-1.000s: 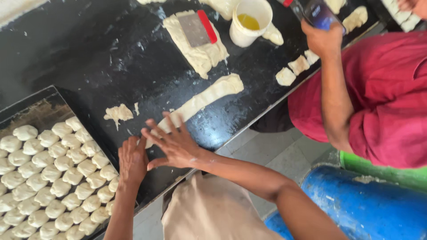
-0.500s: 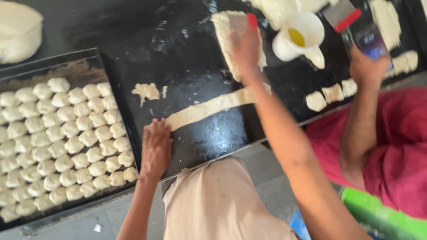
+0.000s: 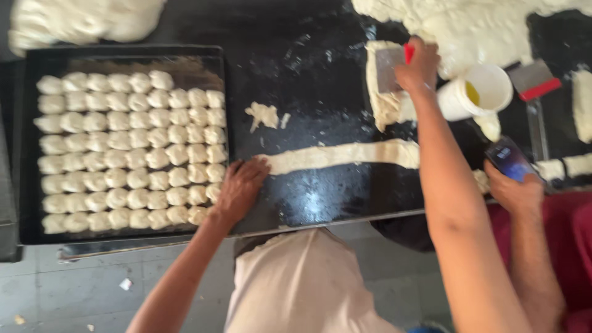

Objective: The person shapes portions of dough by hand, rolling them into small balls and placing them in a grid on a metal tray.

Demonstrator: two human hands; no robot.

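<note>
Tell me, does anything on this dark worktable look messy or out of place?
A small torn scrap of dough lies alone above the long dough strip, apart from the tidy rows in the tray. Otherwise nothing stands out.

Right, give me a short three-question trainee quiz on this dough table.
1. True or false: the left hand rests on the table by the end of the long dough strip.
2. What does the right hand grip? A) a white cup B) a scraper with a red handle C) a phone
3. What fills the black tray?

Key: 1 true. 2 B, the scraper. 3 Rows of small dough pieces.
</note>
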